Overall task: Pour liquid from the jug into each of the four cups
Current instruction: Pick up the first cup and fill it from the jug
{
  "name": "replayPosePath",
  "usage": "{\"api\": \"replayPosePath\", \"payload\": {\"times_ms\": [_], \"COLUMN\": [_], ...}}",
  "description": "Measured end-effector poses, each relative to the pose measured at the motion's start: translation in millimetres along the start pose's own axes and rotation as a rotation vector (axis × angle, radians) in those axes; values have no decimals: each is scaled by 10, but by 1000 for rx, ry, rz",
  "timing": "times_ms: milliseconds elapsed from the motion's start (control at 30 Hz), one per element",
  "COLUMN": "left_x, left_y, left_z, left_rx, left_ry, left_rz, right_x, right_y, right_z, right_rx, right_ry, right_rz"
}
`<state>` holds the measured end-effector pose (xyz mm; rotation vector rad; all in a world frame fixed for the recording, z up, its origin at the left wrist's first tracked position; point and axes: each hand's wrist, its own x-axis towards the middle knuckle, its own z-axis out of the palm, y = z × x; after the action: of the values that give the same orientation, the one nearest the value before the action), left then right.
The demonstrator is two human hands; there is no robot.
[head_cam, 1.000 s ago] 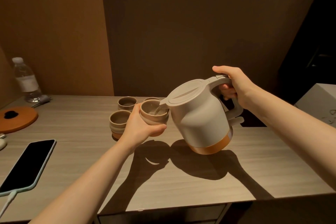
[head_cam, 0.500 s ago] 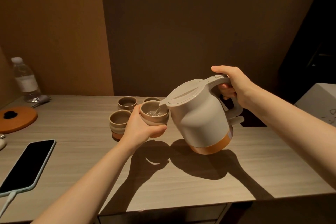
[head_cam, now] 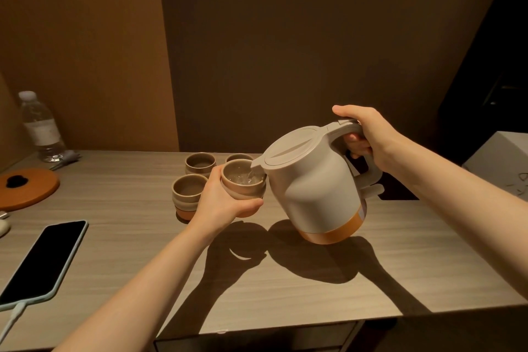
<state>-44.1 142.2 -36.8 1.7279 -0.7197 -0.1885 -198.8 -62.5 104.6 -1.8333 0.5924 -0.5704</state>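
My right hand (head_cam: 368,134) grips the handle of a beige jug (head_cam: 317,188) with an orange base, tilted left above the table. Its spout sits over a clay cup (head_cam: 243,188) that my left hand (head_cam: 220,203) holds lifted off the table; clear liquid streams into it and ripples inside. Three more clay cups stand on the table behind: one at front left (head_cam: 187,194), one at back left (head_cam: 200,163), and one at the back (head_cam: 238,157) mostly hidden by the held cup.
A wooden table (head_cam: 285,280) carries a phone (head_cam: 43,260) on a charging cable at the front left, an orange round coaster (head_cam: 28,188) and a water bottle (head_cam: 41,127) at the far left. A white box (head_cam: 503,163) stands at the right.
The jug has tipped slightly further and the liquid level in the held cup has risen. Both hands stay in nearly the same place.
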Motion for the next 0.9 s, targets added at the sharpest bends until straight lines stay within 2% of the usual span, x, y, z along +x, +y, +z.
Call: {"api": "replayPosePath", "payload": {"times_ms": [900], "left_x": [11], "left_y": [2], "left_z": [39], "left_rx": [-17], "left_ry": [-26], "left_rz": [6], "right_x": [-29], "right_y": [4], "right_z": [-32], "right_rx": [-5], "right_ry": [23], "right_rz": [16]}}
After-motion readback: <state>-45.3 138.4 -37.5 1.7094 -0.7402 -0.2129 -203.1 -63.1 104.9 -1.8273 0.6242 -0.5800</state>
